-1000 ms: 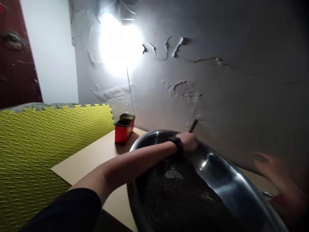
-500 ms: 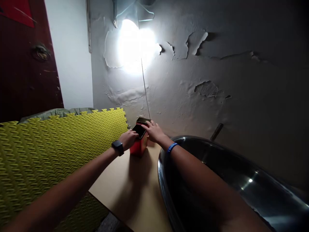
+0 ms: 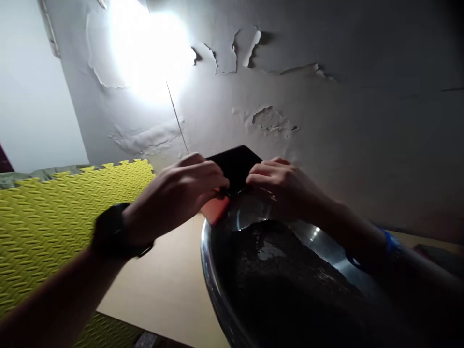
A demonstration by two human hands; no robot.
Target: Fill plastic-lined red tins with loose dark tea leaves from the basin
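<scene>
Both my hands hold a red tin box (image 3: 216, 209) with a dark open top (image 3: 235, 166) over the far rim of a large steel basin (image 3: 208, 261). My left hand (image 3: 177, 193), with a black watch on its wrist, grips the box's left side. My right hand (image 3: 286, 186), with a blue band on its wrist, grips the right side. The box is lifted off the tan tabletop (image 3: 163, 285) and tilted. Dark wet matter (image 3: 275, 275) fills the basin's bottom.
A yellow foam mat (image 3: 54, 208) lies left of the table. Behind stands a grey wall with peeling paint (image 3: 271, 118) and a bright lamp glare (image 3: 145, 53) with a thin cord hanging down. The basin fills the lower right.
My hands reached the red box as it stood on the table, then lifted it and brought it right, over the basin's rim. The view has shifted right.
</scene>
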